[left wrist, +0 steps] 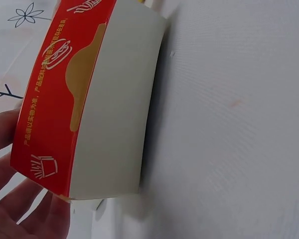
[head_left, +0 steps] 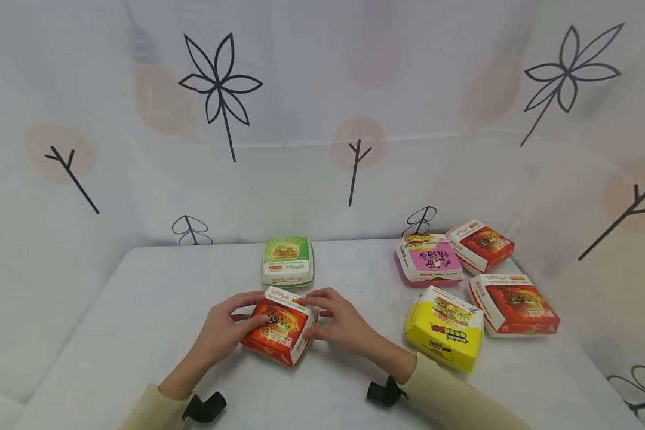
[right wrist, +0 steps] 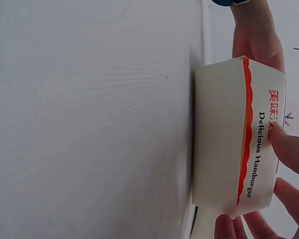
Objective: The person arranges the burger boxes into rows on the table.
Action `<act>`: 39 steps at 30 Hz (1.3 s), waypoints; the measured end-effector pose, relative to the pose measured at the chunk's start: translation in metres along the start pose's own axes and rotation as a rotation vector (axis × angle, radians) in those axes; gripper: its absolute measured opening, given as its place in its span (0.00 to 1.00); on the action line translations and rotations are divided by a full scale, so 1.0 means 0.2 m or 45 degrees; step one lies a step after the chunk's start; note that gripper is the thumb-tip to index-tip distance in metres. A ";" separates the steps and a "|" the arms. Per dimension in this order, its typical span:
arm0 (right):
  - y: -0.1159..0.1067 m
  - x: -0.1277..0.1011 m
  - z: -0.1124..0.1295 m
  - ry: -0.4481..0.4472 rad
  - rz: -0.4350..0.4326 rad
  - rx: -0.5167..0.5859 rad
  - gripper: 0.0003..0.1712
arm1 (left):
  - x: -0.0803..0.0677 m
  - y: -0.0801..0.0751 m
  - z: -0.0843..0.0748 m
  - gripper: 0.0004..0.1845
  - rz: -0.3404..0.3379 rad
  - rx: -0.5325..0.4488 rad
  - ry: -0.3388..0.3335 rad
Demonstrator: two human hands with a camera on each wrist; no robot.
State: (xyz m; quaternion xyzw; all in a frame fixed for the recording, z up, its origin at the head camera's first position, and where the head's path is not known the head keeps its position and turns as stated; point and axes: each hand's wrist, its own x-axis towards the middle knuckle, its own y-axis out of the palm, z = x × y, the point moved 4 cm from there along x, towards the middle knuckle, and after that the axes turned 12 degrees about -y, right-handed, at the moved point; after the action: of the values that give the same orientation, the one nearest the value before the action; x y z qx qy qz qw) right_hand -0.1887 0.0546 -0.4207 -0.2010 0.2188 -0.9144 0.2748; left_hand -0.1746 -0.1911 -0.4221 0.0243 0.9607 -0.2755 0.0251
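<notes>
Both hands (head_left: 226, 332) (head_left: 340, 322) around a glossy (red-lidded) square cardboard burger box (head_left: 278, 323).

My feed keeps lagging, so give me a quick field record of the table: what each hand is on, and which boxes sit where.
left hand: holds the left side of the red burger box, fingers curled round its edge
right hand: holds the same box's right side
red burger box: closed, resting on the white table
green box: just behind the held box, apart from it
yellow box: right of the right hand, untouched
pink box: far right group
two more red boxes: far right, one behind the other
</notes>
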 end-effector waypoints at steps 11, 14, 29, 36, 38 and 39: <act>0.00 -0.02 0.00 0.003 0.024 -0.027 0.34 | 0.00 0.04 -0.01 0.31 0.101 0.037 0.070; 0.00 -0.02 0.00 -0.001 0.030 -0.034 0.30 | 0.00 0.04 -0.01 0.32 0.101 0.035 0.091; -0.03 -0.03 -0.01 0.028 -0.104 0.046 0.18 | 0.00 0.02 -0.01 0.28 0.028 0.079 0.097; -0.04 -0.03 -0.01 0.070 -0.078 0.023 0.22 | 0.01 0.00 -0.01 0.24 -0.073 0.068 0.116; -0.04 -0.03 -0.01 0.071 -0.070 0.037 0.25 | 0.01 0.00 -0.01 0.23 -0.104 0.071 0.119; -0.03 -0.03 0.00 0.068 -0.065 0.043 0.26 | 0.01 0.00 -0.01 0.23 -0.121 0.073 0.118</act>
State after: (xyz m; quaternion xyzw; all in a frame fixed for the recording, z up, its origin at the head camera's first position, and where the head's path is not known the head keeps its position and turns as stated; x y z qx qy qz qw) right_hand -0.1877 0.0631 -0.4190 -0.1774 0.2053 -0.9298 0.2487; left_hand -0.1759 -0.1907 -0.4205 -0.0080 0.9525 -0.3025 -0.0331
